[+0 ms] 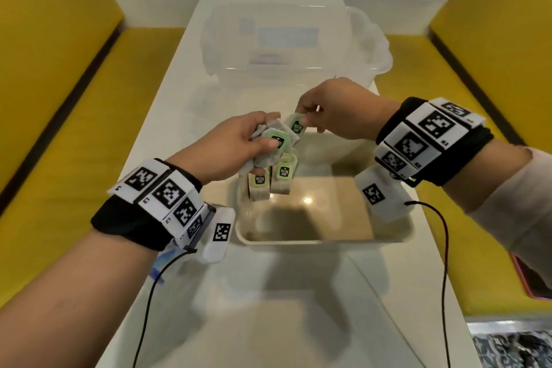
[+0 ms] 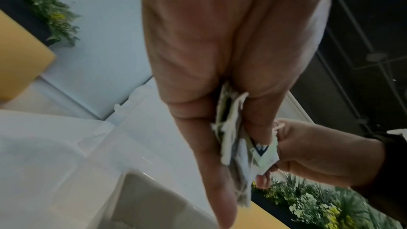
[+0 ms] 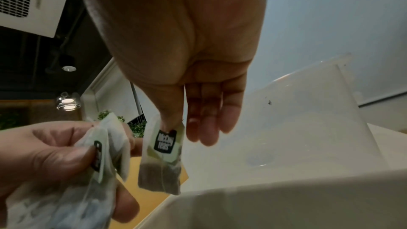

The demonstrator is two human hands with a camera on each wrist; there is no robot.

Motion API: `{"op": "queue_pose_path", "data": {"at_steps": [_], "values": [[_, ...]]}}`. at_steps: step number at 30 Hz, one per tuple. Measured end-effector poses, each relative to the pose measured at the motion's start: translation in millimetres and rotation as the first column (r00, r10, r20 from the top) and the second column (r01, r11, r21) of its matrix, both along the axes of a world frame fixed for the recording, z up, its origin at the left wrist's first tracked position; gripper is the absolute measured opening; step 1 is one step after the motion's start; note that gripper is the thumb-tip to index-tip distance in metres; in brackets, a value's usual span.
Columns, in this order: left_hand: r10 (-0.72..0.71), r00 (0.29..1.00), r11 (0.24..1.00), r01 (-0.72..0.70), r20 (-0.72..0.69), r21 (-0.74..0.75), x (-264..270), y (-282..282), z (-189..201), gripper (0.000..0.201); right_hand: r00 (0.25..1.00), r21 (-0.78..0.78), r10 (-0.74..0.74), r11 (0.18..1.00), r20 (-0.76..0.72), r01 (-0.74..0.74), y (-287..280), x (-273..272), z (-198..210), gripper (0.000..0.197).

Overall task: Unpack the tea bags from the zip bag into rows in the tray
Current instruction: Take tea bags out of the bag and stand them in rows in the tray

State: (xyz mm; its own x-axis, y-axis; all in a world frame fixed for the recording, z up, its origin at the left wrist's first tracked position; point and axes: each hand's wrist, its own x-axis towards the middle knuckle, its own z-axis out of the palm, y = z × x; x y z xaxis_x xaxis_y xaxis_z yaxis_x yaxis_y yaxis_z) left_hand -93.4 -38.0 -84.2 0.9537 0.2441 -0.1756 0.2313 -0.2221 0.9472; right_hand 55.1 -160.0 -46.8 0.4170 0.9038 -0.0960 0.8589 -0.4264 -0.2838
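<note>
My right hand [image 1: 343, 110] is pinching 1 green-tagged paper tea bag [image 1: 297, 126], my left hand [image 1: 230, 143] clutching the bunch of other bags [image 1: 283, 172]; I am planning a slow, straight pull.

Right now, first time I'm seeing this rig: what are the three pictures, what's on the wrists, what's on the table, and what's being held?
There is no robot here: a person works with bare hands. The black wristbands with white square-code tiles mark the wrists, where small cameras sit. The wide picture comes from a head-worn camera looking down. The other two pictures look along each wrist at the fingers.

On the white glossy table stand an open cream plastic tub and, beyond it, a clear plastic storage box.

The left hand grips a bunch of paper tea bags with green tags above the tub. The right hand pinches one green-tagged tea bag by its top, close beside the bunch.
</note>
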Motion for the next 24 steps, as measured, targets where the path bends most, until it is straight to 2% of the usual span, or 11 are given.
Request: {"op": "queue_pose_path", "data": {"at_steps": [3,5,8,12,14,19,22,24], "values": [[-0.042,0.999,0.996,0.044,-0.028,0.083,3,-7,1,0.012,0.998,0.059,-0.013,0.998,-0.069,0.017,-2,0,-2,0.012],[-0.004,1.000,0.994,0.007,-0.030,0.105,2,-5,-3,0.008,0.995,0.060,-0.032,0.997,-0.089,0.038,-5,2,-2,0.014],[0.014,0.999,0.993,-0.009,-0.045,0.121,-5,3,-13,0.014,0.998,-0.036,-0.056,0.998,0.007,0.056,-6,8,-7,0.009],[-0.062,0.991,0.996,0.070,-0.121,0.060,-16,8,-22,0.037,0.991,-0.182,-0.042,0.981,0.128,0.066,-1,20,-24,0.010],[-0.068,0.990,0.997,0.070,-0.125,0.014,-17,10,-25,0.041,0.985,-0.241,-0.017,0.969,0.172,0.059,3,25,-33,0.011],[-0.041,0.994,0.994,0.030,-0.101,-0.107,-16,14,-33,0.029,0.966,-0.279,0.047,0.960,0.253,0.026,14,33,-49,0.011],[-0.039,0.995,0.989,0.025,-0.093,-0.149,-15,17,-35,0.027,0.967,-0.272,0.053,0.962,0.247,0.017,18,35,-54,0.002],[-0.048,0.996,0.984,0.033,-0.082,-0.175,-15,19,-38,0.026,0.971,-0.255,0.043,0.967,0.235,0.019,19,38,-58,0.011]]}}
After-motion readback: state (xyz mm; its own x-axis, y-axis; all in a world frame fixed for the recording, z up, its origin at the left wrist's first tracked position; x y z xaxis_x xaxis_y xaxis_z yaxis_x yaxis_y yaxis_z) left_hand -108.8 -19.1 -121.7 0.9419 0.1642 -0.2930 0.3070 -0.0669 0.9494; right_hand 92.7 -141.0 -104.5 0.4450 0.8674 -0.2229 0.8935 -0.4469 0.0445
